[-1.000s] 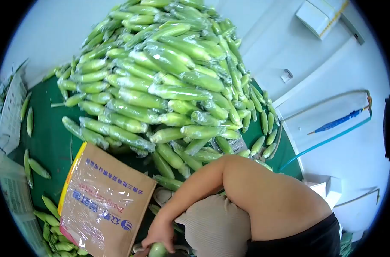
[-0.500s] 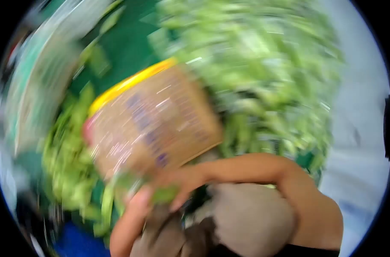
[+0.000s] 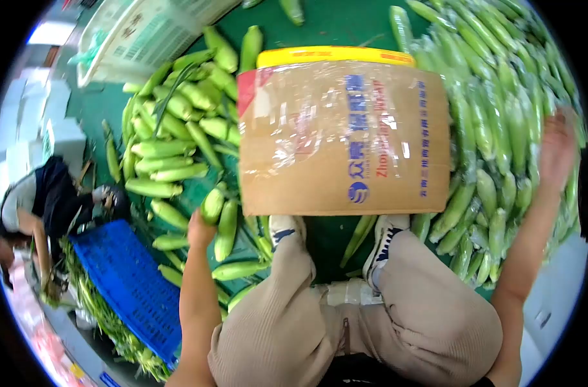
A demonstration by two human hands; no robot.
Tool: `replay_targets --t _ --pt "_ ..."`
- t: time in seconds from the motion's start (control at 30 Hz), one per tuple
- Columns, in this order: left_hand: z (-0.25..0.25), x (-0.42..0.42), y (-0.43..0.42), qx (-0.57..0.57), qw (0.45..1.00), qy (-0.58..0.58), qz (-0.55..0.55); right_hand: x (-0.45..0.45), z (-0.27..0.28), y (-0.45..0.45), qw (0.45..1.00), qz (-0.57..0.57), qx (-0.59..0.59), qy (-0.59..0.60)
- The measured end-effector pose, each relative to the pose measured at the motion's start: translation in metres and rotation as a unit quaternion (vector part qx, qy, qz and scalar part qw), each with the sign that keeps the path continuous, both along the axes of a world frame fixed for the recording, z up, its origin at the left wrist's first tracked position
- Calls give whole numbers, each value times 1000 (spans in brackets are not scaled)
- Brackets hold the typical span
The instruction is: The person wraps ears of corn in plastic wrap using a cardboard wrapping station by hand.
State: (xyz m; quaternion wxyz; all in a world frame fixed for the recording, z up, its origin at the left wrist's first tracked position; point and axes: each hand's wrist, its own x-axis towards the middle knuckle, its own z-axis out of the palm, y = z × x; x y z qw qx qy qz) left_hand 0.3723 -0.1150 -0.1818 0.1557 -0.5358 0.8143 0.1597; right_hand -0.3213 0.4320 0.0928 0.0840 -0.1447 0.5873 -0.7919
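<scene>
My left hand (image 3: 202,229) is closed round the end of a green ear of corn (image 3: 213,204), beside the heap of unwrapped ears (image 3: 171,132) left of the box. Far to the right, my right hand (image 3: 558,143) is blurred over the pile of film-wrapped ears (image 3: 494,116); its fingers are smeared, and whether it holds anything does not show. Between the two hands stands a brown cardboard box (image 3: 320,174) with blue and red print and a yellow back edge, just in front of my shoes.
Beyond the loose corn is a white crate (image 3: 155,42). A blue crate (image 3: 129,277) lies at lower left beside leafy scraps (image 3: 107,309). Another person (image 3: 45,200) bends there, one arm reaching down. The floor is green (image 3: 345,26).
The view has swung left, bringing the loose corn, blue crate and other person into sight. My hands, together near the box before, are now wide apart, the right over the wrapped pile.
</scene>
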Motion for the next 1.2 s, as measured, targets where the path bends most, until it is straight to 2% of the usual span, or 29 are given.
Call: replay_targets --t 0.03,0.07,0.1,0.13,0.17,0.2,0.23,0.27,0.3,0.37,0.43,0.47,0.5,0.53,0.57,0.6,0.63,0.67,0.73,0.77,0.83,0.87,0.97,1.07,1.17,1.2 --pt "21 -13 10 4 999 -39 31 38 -39 -34 992 -24 122 -3" --pt "31 -10 17 -1 1000 13 12 73 -70 -61 974 -17 228 -8" --pt "8 25 15 -60 993 90 51 101 -89 -78 955 23 296 -5" --pt "25 24 24 71 942 221 244 124 -90 -94 950 126 286 6" --pt "23 45 27 128 859 336 364 135 -103 -97 943 194 272 3" --pt "42 54 38 196 755 431 453 142 -98 -101 910 238 340 21" --pt "66 52 50 249 705 503 434 148 -93 -106 892 281 351 49" --pt "53 90 31 349 609 579 416 148 -94 -108 867 311 382 81" --pt "78 69 42 372 536 653 385 149 -96 -109 834 312 422 171" --pt "112 25 58 355 470 735 337 150 -101 -115 729 327 488 352" --pt "145 -24 55 389 523 731 203 154 -105 -124 670 341 519 406" --pt "158 -48 50 387 581 693 179 157 -111 -126 641 346 534 430" --pt "172 -73 30 409 671 611 95 160 -123 -129 648 338 506 458" --pt "202 -128 38 356 777 517 46 162 -137 -132 654 330 476 487" --pt "235 -197 62 244 855 454 -50 161 -145 -137 658 319 444 518" --pt "247 -244 81 128 878 435 -151 167 -145 -142 660 296 454 521" --pt "252 -284 83 101 880 362 -291 170 -149 -144 662 290 443 530" --pt "248 -316 88 -4 855 307 -417 172 -154 -145 664 283 434 539" --pt "225 -365 108 -34 855 245 -456 168 -157 -139 687 292 415 521" --pt "207 -375 113 -21 858 212 -467 173 -157 -136 771 233 383 451" --pt "182 -380 113 2 833 276 -480 190 -158 -132 901 106 307 288" --pt "181 -381 114 11 842 250 -478 196 -149 -134 911 54 326 248" --pt "189 -385 117 37 857 206 -472 193 -143 -166 945 2 281 166" --pt "195 -391 111 67 858 185 -474 183 -143 -215 897 104 283 324" --pt "189 -392 103 77 847 230 -473 176 -142 -242 862 -15 275 426" --pt "193 -392 106 89 855 212 -464 171 -143 -244 882 -15 298 366"
